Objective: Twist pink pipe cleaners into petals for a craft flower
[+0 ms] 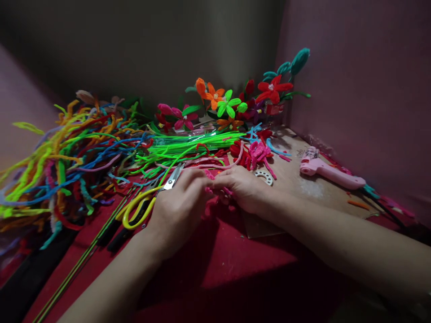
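Two hands, left (180, 202) and right (244, 188), nearly meet, fingers curled closed around one pink fuzzy piece (225, 194) between them. Beside the left lies one pair of yellow-handled scissors (143, 206); rightward, one white holed ring (263, 177), then one pink glue gun (332, 174).

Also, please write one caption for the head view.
Two bare hands work a pink fuzzy piece beside yellow-handled scissors and bright fuzzy flowers.
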`<action>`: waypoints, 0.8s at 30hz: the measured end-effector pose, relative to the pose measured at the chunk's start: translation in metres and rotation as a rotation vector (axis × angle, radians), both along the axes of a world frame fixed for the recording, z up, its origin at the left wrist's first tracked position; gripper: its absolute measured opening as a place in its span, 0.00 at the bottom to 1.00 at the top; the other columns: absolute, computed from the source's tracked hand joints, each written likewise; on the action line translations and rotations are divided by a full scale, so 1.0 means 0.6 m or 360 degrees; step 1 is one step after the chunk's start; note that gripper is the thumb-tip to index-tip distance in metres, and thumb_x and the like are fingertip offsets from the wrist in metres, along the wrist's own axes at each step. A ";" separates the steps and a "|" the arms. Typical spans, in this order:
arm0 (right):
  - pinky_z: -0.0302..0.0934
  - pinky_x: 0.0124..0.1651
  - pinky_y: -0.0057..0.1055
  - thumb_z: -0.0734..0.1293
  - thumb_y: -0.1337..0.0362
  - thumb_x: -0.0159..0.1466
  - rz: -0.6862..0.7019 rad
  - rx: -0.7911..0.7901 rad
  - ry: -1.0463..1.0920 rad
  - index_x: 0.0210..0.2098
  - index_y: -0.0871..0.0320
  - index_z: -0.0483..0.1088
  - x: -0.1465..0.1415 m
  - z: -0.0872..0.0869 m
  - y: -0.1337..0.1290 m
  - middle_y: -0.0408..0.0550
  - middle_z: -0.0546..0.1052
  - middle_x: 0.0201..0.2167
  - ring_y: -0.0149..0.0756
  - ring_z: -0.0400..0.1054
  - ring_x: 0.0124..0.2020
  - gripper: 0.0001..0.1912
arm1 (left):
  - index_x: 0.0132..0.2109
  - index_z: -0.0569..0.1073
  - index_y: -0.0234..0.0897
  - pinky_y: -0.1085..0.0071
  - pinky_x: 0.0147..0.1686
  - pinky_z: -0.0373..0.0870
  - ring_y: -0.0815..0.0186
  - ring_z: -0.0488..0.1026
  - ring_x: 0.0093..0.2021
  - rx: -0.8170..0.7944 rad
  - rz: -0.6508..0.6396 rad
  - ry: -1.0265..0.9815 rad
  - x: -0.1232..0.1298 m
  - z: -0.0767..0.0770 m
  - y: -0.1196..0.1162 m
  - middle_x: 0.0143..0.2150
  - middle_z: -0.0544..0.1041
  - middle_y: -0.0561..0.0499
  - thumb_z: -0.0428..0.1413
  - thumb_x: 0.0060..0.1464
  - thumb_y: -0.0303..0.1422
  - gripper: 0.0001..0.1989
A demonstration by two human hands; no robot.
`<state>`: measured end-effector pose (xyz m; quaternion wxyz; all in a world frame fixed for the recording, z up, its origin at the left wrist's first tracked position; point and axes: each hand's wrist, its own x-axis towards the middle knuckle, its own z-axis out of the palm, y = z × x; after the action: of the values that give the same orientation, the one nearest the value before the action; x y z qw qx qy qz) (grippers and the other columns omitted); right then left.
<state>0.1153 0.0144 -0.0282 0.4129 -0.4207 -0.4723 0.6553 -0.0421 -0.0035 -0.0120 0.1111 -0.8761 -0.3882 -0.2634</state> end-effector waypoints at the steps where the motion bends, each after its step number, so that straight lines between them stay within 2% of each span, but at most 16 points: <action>1: 0.42 0.16 0.27 0.63 0.72 0.47 -0.0015 -0.0022 0.0082 0.12 0.60 0.61 -0.001 0.000 0.001 0.39 0.60 0.08 0.24 0.50 0.11 0.09 | 0.40 0.69 0.37 0.74 0.27 0.65 0.70 0.68 0.29 -0.0100 0.0088 -0.0258 -0.002 0.005 0.002 0.38 0.72 0.48 0.50 0.54 0.31 0.07; 2: 0.43 0.17 0.27 0.63 0.72 0.47 -0.0038 -0.0042 0.0177 0.13 0.61 0.62 -0.001 -0.001 0.003 0.39 0.61 0.09 0.24 0.50 0.12 0.08 | 0.40 0.69 0.37 0.74 0.27 0.66 0.71 0.68 0.28 -0.0245 0.0194 -0.0505 -0.004 0.009 0.004 0.34 0.72 0.49 0.51 0.53 0.33 0.07; 4: 0.44 0.18 0.26 0.63 0.72 0.47 -0.0072 -0.0094 0.0370 0.15 0.61 0.62 -0.002 -0.004 0.008 0.39 0.63 0.12 0.23 0.51 0.13 0.07 | 0.39 0.69 0.36 0.74 0.23 0.64 0.72 0.66 0.22 -0.0712 0.0334 -0.0849 -0.006 0.014 0.010 0.27 0.70 0.53 0.53 0.51 0.34 0.08; 6: 0.43 0.19 0.26 0.64 0.72 0.47 -0.0065 -0.0159 0.0514 0.16 0.61 0.62 -0.002 -0.006 0.012 0.39 0.63 0.12 0.23 0.51 0.14 0.07 | 0.38 0.69 0.35 0.75 0.20 0.62 0.72 0.65 0.20 -0.1274 0.0303 -0.1001 -0.003 0.015 0.016 0.24 0.70 0.54 0.53 0.49 0.34 0.09; 8: 0.43 0.19 0.26 0.65 0.72 0.47 -0.0040 -0.0215 0.0599 0.16 0.61 0.62 -0.002 -0.006 0.013 0.37 0.61 0.12 0.23 0.50 0.15 0.07 | 0.38 0.69 0.34 0.75 0.19 0.62 0.71 0.65 0.20 -0.1627 0.0194 -0.1057 0.006 0.012 0.019 0.23 0.70 0.53 0.54 0.47 0.34 0.10; 10: 0.43 0.20 0.26 0.65 0.73 0.46 -0.0020 -0.0281 0.0639 0.17 0.61 0.63 0.000 -0.004 0.012 0.36 0.60 0.11 0.23 0.50 0.15 0.06 | 0.35 0.69 0.33 0.75 0.20 0.61 0.71 0.65 0.20 -0.1625 0.0150 -0.1074 0.016 0.010 0.019 0.22 0.69 0.54 0.53 0.47 0.35 0.09; 14: 0.46 0.22 0.26 0.66 0.73 0.46 0.0023 -0.0325 0.0717 0.17 0.61 0.64 0.001 0.003 0.007 0.37 0.63 0.13 0.23 0.54 0.17 0.05 | 0.26 0.67 0.34 0.77 0.21 0.60 0.74 0.61 0.20 -0.1367 0.0094 -0.0959 0.026 0.010 0.018 0.19 0.66 0.56 0.53 0.48 0.32 0.06; 17: 0.45 0.22 0.26 0.67 0.72 0.46 -0.0064 -0.0291 0.0724 0.17 0.62 0.64 -0.002 0.002 0.007 0.37 0.64 0.13 0.23 0.54 0.17 0.07 | 0.26 0.69 0.34 0.77 0.22 0.61 0.73 0.62 0.21 -0.1323 0.0004 -0.0829 0.026 0.012 0.016 0.21 0.67 0.56 0.52 0.48 0.31 0.06; 20: 0.46 0.22 0.25 0.67 0.74 0.46 -0.0207 -0.0322 0.0710 0.15 0.61 0.62 -0.008 -0.001 0.007 0.38 0.64 0.12 0.23 0.54 0.16 0.09 | 0.29 0.70 0.34 0.77 0.21 0.60 0.73 0.63 0.21 -0.1385 -0.0048 -0.0654 0.020 0.015 0.014 0.21 0.67 0.55 0.51 0.49 0.31 0.06; 24: 0.44 0.20 0.25 0.68 0.74 0.46 -0.0280 -0.0302 0.0683 0.15 0.61 0.62 -0.012 -0.001 0.005 0.38 0.64 0.12 0.22 0.52 0.15 0.10 | 0.27 0.69 0.35 0.77 0.21 0.60 0.73 0.62 0.20 -0.1559 -0.0098 -0.0548 0.009 0.020 0.017 0.19 0.65 0.56 0.51 0.50 0.31 0.07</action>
<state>0.1081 0.0176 -0.0290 0.5179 -0.3481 -0.2718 0.7326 -0.0367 0.0067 -0.0002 -0.3853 -0.7804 -0.4526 -0.1943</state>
